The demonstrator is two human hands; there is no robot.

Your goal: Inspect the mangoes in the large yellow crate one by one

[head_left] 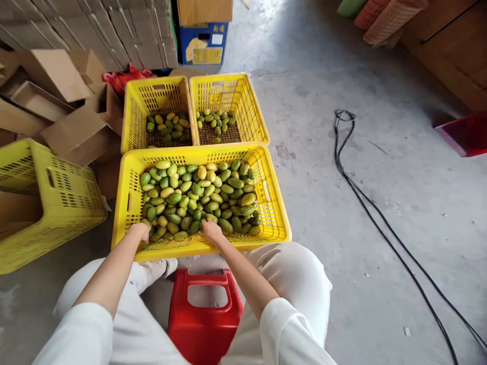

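Small oval green and yellow fruits (198,190), which look like mangoes, fill much of the near yellow crate (279,213). My left hand (142,231) reaches into its near left corner, curled at the edge of the fruits, with its fingers mostly hidden. Along the near side of the pile, my right hand (210,230) is closed down among the fruits; what its fingers grip cannot be made out. Behind stand two more yellow crates: the back left crate (131,116) and the back right crate (249,109), each with a smaller lot of the same fruits at the bottom.
A red plastic stool (205,329) stands between my legs. To the left, a yellow-green crate (72,192) lies tipped near opened cardboard boxes (57,76). A blue printed carton (203,45) is at the back. Black cable (376,213) runs across the concrete floor on the right.
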